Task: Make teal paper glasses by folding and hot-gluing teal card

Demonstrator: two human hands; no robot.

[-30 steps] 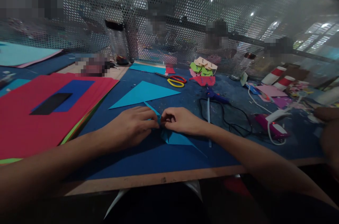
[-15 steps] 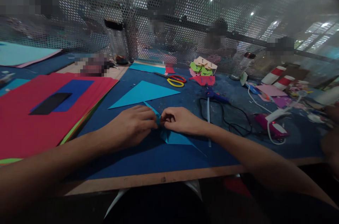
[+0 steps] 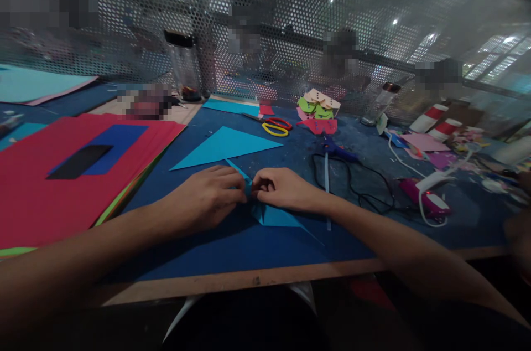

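Between my two hands is a folded piece of blue paper [image 3: 280,217], its pointed end stretching out to the lower right and a thin tip showing above my left fingers. My left hand [image 3: 215,193] pinches it from the left, fingers closed. From the right, my right hand [image 3: 282,187] grips the same paper with curled fingers. The fold between the fingertips is partly hidden. Just beyond my hands, a flat blue paper triangle [image 3: 226,146] lies on the table. Scissors [image 3: 276,125] with red and yellow handles rest behind it.
Red paper sheets [image 3: 37,196] are stacked at left, with blue and black pieces on top. A blue glue gun [image 3: 340,150] with a black cord lies right, near a pink device [image 3: 427,199]. Colourful paper cutouts [image 3: 317,107] and a jar [image 3: 185,66] stand by the mesh screen [image 3: 265,35].
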